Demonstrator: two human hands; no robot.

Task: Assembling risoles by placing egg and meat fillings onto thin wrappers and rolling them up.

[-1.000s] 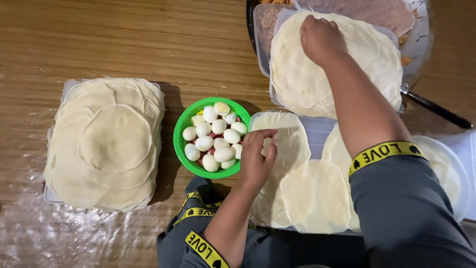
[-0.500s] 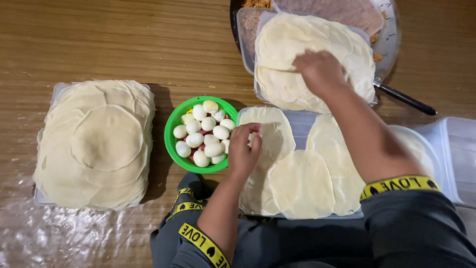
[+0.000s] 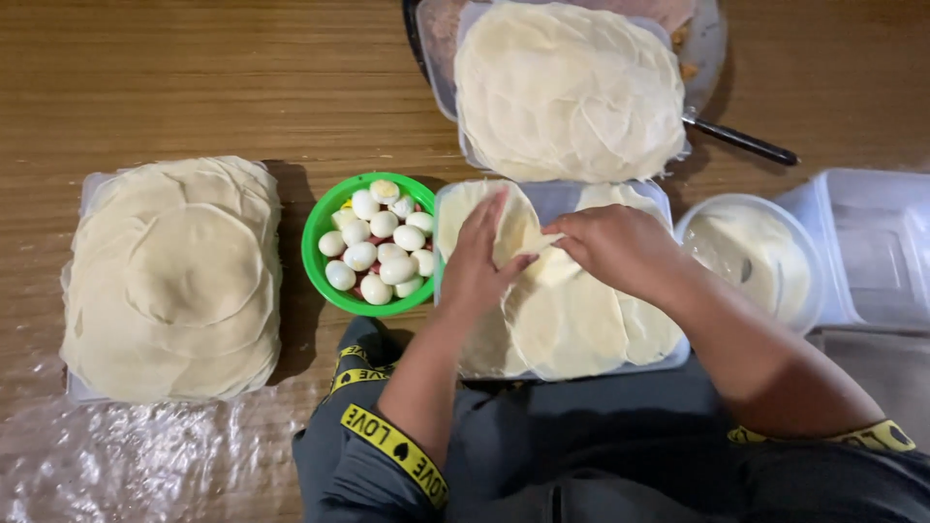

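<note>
Both hands meet over one thin, pale wrapper sheet (image 3: 528, 242). The right hand (image 3: 620, 247) pinches its folded edge between thumb and fingertips, while the left hand (image 3: 480, 261) lies flat beside it, fingers spread and pressing the sheet down; this grip on the sheet is a light two-handed one. A second ago the right hand was up on the far stack and the left sat by the bowl, so the right has come back toward the body and the left has slid over from the bowl's side. To judge by that, a sheet is now being peeled or folded where both hands work.

Under the grip lies a clear plastic tray (image 3: 668, 353) holding several round wrappers, soft, matte and slightly wrinkled, overlapping one another. Just left of the grip stands a green bowl (image 3: 320, 228) of small, smooth, white peeled eggs (image 3: 383, 247). Beyond the grip, a thick far stack of wrappers (image 3: 572, 92) rests on another tray, with a dark-handled utensil (image 3: 741, 140) beside it. Right of the grip is a round tub of pale paste (image 3: 751, 257) and an empty clear container (image 3: 867, 242). Well off to the left sits a left stack of wrappers (image 3: 174, 276) on crinkled plastic film (image 3: 145, 460), all on the brown wood-grain tabletop (image 3: 194, 77).
</note>
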